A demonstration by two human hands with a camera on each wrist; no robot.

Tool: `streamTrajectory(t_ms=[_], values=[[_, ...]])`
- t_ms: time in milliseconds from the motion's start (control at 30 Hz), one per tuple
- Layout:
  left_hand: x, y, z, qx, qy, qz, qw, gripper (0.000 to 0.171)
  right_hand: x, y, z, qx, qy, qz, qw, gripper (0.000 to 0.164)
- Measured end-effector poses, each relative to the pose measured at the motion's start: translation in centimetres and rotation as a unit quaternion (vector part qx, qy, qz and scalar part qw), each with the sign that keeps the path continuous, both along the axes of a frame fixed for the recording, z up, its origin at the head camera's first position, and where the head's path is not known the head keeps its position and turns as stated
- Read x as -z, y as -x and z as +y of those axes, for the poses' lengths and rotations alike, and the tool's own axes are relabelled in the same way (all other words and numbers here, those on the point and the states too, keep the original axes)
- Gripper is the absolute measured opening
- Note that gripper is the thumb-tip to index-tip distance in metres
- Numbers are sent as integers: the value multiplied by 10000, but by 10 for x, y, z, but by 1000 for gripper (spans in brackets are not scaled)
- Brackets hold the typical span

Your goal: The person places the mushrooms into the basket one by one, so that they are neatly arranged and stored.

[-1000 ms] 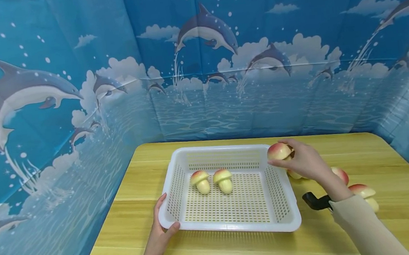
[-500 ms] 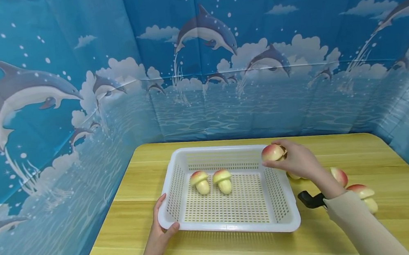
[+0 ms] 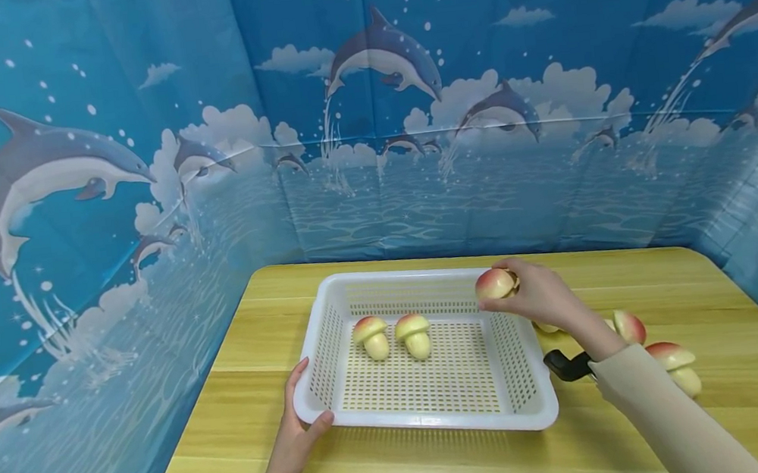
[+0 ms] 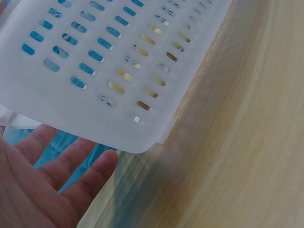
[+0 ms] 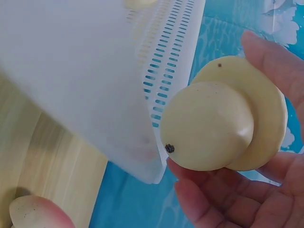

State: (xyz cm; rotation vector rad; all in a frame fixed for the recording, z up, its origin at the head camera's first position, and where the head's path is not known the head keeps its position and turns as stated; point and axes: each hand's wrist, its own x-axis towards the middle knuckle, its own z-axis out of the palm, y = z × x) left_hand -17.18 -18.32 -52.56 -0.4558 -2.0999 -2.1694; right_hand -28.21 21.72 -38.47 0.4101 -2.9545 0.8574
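Observation:
A white plastic basket [image 3: 424,421] with slotted walls stands on the table, two toy mushrooms [image 3: 370,332] with red-and-yellow caps lying inside. At its near left corner my left hand [image 3: 296,439] holds the rim, thumb on the front edge and fingers along the left side; in the left wrist view those fingers [image 4: 90,171] reach behind the basket wall. My right hand [image 3: 544,295] grips another toy mushroom [image 3: 493,284] above the basket's far right corner. In the right wrist view the round pale stem of this mushroom [image 5: 206,126] faces the camera, with fingers around the cap.
Right of the basket, several more mushrooms [image 3: 672,360] lie on the wooden table [image 3: 734,294], one partly hidden behind the right hand. Black camera mounts [image 3: 567,365] jut from the wrists. A blue dolphin-print curtain [image 3: 375,191] surrounds the table's back and sides.
My right hand has moved a little left with its mushroom, from the basket's right rim to over the far right corner. The left hand and basket have stayed in place.

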Motion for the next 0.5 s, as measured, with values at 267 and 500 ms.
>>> streamTrajectory(t_ms=[267,500], values=[[0,-1,-1,17,-3,39,10000,82,1,4,-4,-87,-57,-7,9999,92],[0,0,0,-20,32,8,10000,82,0,6,-9,-181,-138,-49,9997,81]])
